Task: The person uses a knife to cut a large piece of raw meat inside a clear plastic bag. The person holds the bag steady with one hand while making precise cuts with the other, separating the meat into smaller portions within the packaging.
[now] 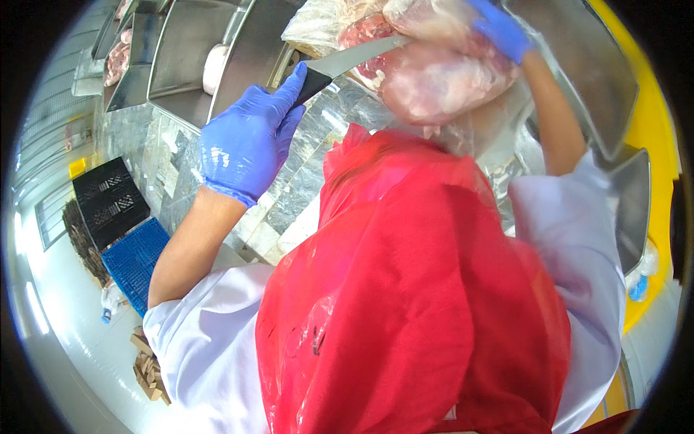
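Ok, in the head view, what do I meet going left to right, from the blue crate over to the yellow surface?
Blue crate → gloved left hand → black-handled knife → large piece of raw meat → gloved right hand → metal tray on the right → yellow surface.

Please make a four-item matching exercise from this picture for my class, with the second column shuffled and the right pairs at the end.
Column one
1. Knife
2. Apron
3. Right hand
4. Left sleeve

Column two
A. Whitish, ending near the elbow
B. Blue-gloved, at the right side of the meat
C. Held in the left hand
D. Red, covering the person's front

Right pairs: 1-C, 2-D, 3-B, 4-A
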`<state>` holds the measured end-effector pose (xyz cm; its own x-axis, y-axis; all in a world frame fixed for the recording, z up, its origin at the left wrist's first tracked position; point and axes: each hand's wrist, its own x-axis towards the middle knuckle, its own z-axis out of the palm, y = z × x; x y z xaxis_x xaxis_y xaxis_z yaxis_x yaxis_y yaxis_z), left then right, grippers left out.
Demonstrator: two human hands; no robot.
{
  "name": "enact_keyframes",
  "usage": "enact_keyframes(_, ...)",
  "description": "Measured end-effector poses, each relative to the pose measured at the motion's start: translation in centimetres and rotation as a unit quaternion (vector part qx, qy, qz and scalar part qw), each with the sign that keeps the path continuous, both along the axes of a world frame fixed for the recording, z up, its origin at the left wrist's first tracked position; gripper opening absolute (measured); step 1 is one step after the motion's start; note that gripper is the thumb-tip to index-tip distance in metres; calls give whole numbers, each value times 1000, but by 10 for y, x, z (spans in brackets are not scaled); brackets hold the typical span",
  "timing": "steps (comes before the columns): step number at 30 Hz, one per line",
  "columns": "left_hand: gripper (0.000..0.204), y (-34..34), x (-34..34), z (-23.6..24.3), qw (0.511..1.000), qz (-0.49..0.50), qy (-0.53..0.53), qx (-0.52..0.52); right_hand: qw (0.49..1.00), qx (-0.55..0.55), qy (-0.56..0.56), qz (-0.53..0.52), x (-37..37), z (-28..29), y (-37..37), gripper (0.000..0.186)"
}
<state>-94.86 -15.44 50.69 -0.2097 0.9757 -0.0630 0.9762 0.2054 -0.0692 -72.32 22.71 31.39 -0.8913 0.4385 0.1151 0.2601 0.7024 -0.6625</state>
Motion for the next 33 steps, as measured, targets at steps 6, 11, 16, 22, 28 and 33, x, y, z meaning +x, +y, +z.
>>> enact_keyframes(6, 46, -9, -38, 13, 999, -30, 12, 32, 995, -22, -49, -89, -23, -1, -7, 57)
enact_keyframes(11, 47, 16, -58, 10, 995, -94, 36, 13, 993, 115, -20, 5, -22, -60, 41, 56)
enact_keyframes(16, 49, 40, -61, 13, 991, -125, 42, -8, 991, -95, -15, -91, -42, -22, 11, 49)
enact_keyframes(22, 49, 30, -61, -41, 999, -47, -2, -3, 999, 30, 8, -4, -27, -45, 33, 45)
enact_keyframes(28, 44, 44, -78, -38, 996, -78, -29, 14, 998, 48, -4, 34, -47, -37, 41, 37)
enact_keyframes(33, 34, 145, -86, 38, 981, -181, -20, -63, 928, 313, 118, 164, -40, -59, 60, 34)
